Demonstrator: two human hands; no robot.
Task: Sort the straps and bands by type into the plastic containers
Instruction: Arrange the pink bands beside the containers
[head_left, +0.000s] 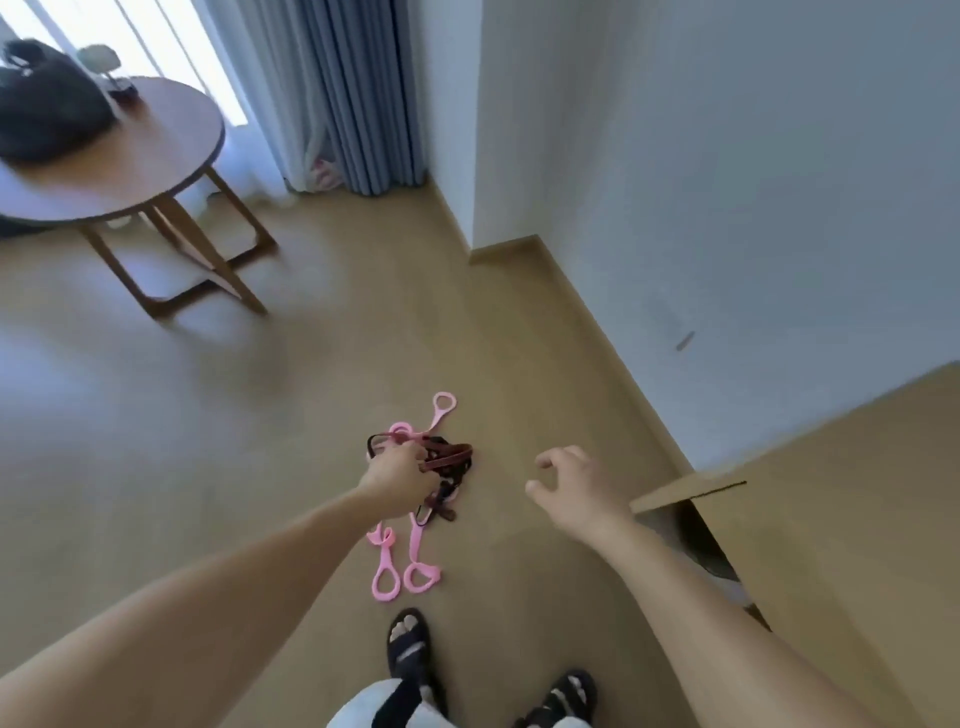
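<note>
The fingers of my left hand (397, 480) clamp on the dark straps (451, 456), tangled with pink bands (385, 574), near the middle. My right hand (576, 486), at their right, has its fingers loosely bent and holds nothing.

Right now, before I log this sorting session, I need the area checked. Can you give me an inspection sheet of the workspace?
Surface: tan floor; the person stands on it in black sandals.
Job's things: pink loop-ended bands and dark maroon straps tangled in one bundle; plastic containers, nothing seen.
Clutter: open cardboard box at the right.
Hands: left hand grips the bundle, with pink loops showing below it; right hand holds nothing, fingers loosely curled.
Cables: nothing seen.
Surroundings: round wooden table with a black bag on it, grey curtain, white wall.
</note>
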